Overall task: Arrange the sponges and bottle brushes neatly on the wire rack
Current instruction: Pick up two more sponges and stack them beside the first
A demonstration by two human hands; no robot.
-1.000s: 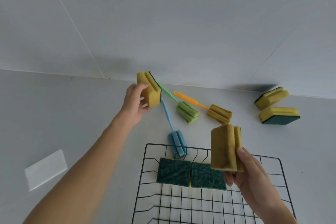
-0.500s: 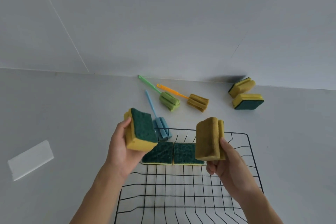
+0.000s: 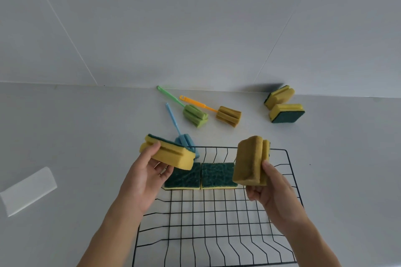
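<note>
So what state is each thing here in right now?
Left hand: holding a sponge flat, green side up.
Right hand: holding a sponge on edge.
Two sponges: flat on the wire rack, green up, side by side.
Two sponges: on the counter, off the rack.
Three bottle brushes: lying on the counter.

The gray counter [image 3: 86, 136] holds a wire rack [image 3: 217, 223]. Three brushes [image 3: 195, 115], two sponges [image 3: 284, 107] and white paper [image 3: 28, 191] lie there too.
</note>
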